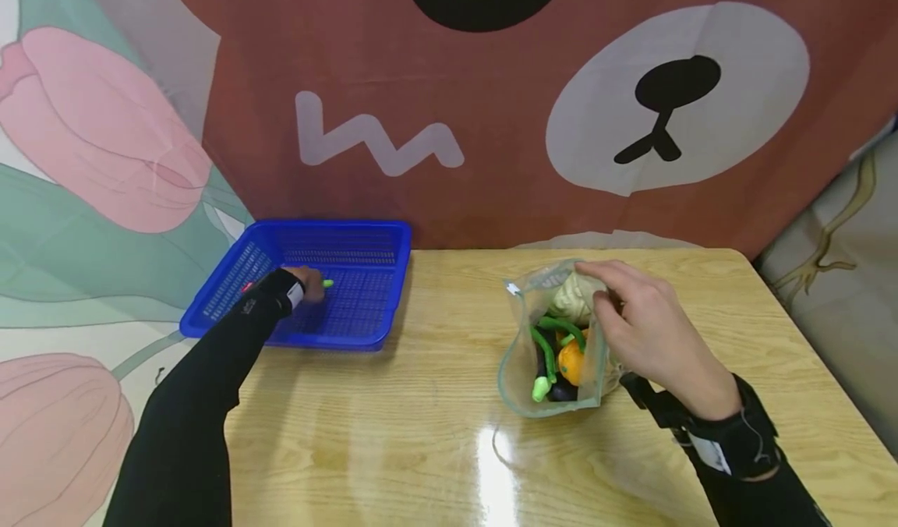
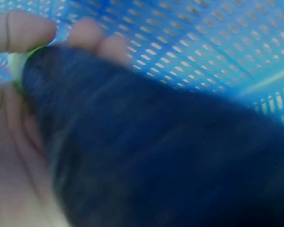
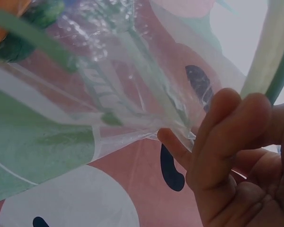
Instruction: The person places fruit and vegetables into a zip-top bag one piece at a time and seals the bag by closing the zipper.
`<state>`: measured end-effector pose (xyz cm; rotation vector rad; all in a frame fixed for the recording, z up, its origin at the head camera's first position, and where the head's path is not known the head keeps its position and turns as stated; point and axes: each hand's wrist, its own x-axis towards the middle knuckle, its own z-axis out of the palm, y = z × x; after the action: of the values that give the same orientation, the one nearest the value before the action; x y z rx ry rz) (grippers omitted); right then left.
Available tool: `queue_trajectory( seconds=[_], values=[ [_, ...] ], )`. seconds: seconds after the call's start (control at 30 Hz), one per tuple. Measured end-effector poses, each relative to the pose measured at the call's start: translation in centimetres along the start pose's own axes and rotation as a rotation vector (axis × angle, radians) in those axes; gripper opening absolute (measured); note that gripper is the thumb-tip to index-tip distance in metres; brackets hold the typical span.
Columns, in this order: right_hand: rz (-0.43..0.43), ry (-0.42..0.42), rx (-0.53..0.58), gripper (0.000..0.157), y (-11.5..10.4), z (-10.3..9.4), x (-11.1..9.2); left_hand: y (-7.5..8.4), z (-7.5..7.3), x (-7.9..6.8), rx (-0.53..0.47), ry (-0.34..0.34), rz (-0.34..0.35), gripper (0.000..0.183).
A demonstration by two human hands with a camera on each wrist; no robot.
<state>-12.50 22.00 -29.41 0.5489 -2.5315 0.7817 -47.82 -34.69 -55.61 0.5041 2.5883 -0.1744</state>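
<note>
Inside the blue plastic basket (image 1: 365,301), my left hand (image 1: 309,284) grips a dark purple eggplant (image 2: 151,142) by its green stem end; the eggplant fills much of the left wrist view, and only a bit of green shows past the hand in the head view. On the right, my right hand (image 1: 648,328) pinches the rim of a clear bag (image 1: 515,371) with pale green edging, holding its mouth open. In the bag lie a pale green cabbage-like vegetable (image 1: 571,299), curved green peppers (image 1: 546,355), an orange pumpkin-like piece (image 1: 571,363) and a dark eggplant (image 1: 561,391).
A small red item (image 1: 247,286) shows in the basket beside the left forearm. Basket and bag stand apart on a wooden table (image 1: 421,433). A printed cloth (image 1: 491,184) hangs along the table's far edge.
</note>
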Motion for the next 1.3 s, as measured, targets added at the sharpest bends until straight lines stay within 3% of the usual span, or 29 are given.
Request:
queue_trajectory(
  seconds=[0.07,0.13,0.2,0.23,0.37,0.53,0.7,0.9,1.13,1.3],
  values=[
    [0.005,0.001,-0.003,0.036,0.0,0.0,0.0,5.6,-4.5,-5.9,-0.035,0.080,-0.022,0.008],
    [0.005,0.003,-0.006,0.036,0.1,0.0,0.0,10.4,-8.3,-10.8,-0.063,0.174,-0.009,0.005],
    [0.005,0.002,-0.006,0.036,0.0,0.0,0.1,13.7,-10.8,-13.9,-0.075,0.246,0.000,0.006],
    [0.006,0.001,-0.008,0.036,0.0,0.0,0.1,14.8,-11.5,-14.7,-0.075,0.287,0.017,0.008],
    [0.013,-0.011,-0.008,0.036,0.0,0.0,0.1,17.1,-12.7,-15.0,-0.068,0.404,0.100,0.015],
    [0.021,-0.014,-0.007,0.036,0.0,0.0,0.0,20.4,-14.1,-14.8,-0.114,0.466,0.200,0.019],
    [0.017,-0.003,-0.005,0.036,0.1,0.1,0.1,24.3,-15.4,-15.9,-0.239,0.563,0.290,0.025],
    [0.019,-0.002,0.003,0.038,0.1,0.1,0.1,29.3,-16.2,-17.9,-0.355,0.671,0.483,0.026],
    [0.030,-0.016,0.013,0.038,0.0,0.1,0.0,34.0,-16.1,-19.9,-0.422,0.720,0.709,0.025],
    [0.028,-0.017,0.010,0.038,0.0,0.1,0.1,36.7,-16.0,-21.1,-0.468,0.703,0.808,0.027]
  ],
)
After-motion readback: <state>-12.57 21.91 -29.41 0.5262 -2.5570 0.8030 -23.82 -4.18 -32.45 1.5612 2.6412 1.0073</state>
